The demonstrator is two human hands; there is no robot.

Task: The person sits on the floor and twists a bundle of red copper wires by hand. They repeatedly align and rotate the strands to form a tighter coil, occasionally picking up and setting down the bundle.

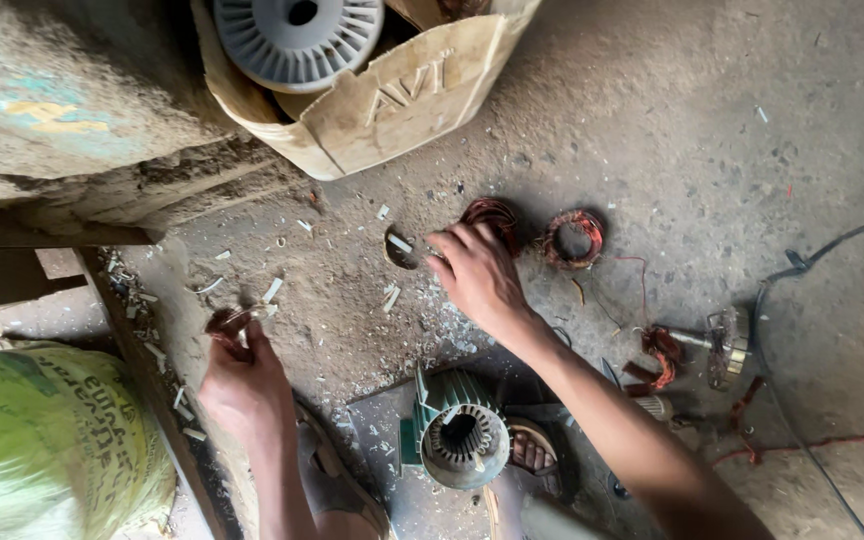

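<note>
Dusty grey concrete floor (712, 120), strewn with pale paper scraps (392, 296). Far centre: cardboard box (392, 100); mid-floor: two copper wire coils (573, 237); right: tangled red wire (660, 352) and black cable (802, 262). Near centre: green motor stator (457, 428); near left: green sack (52, 440).

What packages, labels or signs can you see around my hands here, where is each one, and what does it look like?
Cardboard box: top centre on the floor, tan, torn open, lettering on one flap, holding a grey plastic spool.
Woven sack: bottom left, bulging, green and yellow with dark print.
Painted mark: top left on the rough wall, faded yellow over blue-green.
No screens in view.
</note>
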